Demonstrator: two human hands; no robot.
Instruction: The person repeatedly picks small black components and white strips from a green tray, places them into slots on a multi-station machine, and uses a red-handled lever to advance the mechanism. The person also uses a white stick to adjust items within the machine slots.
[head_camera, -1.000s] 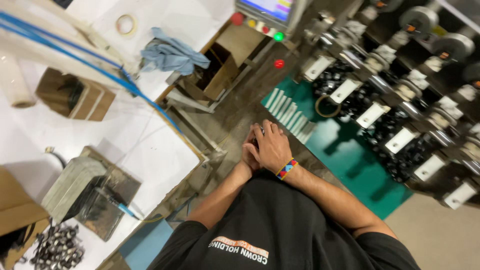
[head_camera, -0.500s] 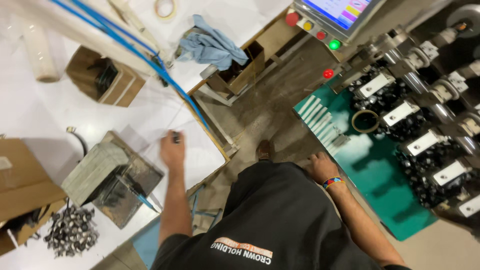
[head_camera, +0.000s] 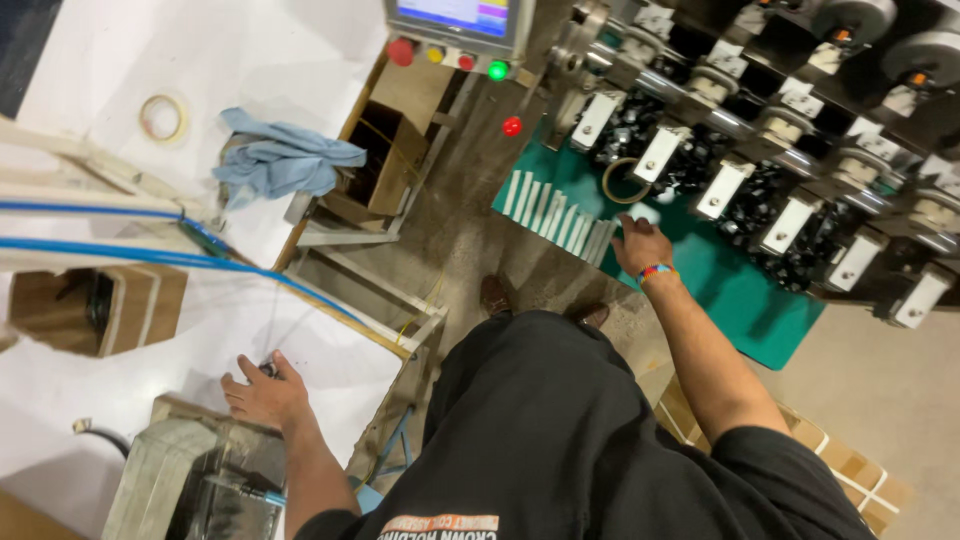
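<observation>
My left hand (head_camera: 262, 392) lies flat on the white table (head_camera: 330, 365) with its fingers spread, and a small dark object (head_camera: 269, 368) shows at the fingertips. It is just beyond a clear plastic-wrapped bundle (head_camera: 175, 480). My right hand (head_camera: 640, 243) reaches out to the green mat (head_camera: 745, 290) on the machine bench. Its fingers are apart, beside a row of white strips (head_camera: 553, 208) and below a ring of tape (head_camera: 625, 182). Neither hand grips anything that I can see.
A line of black and white machine heads (head_camera: 790, 215) runs behind the mat. A control panel with coloured buttons (head_camera: 455, 50) stands above. A blue cloth (head_camera: 285, 160), open cardboard boxes (head_camera: 385, 160), blue tubes (head_camera: 150, 255) and a tape roll (head_camera: 163, 117) are on the left.
From clasped together in front of me, my hands have parted: the left went to the white table and lies flat there, the right went out to the green mat by the strips.
</observation>
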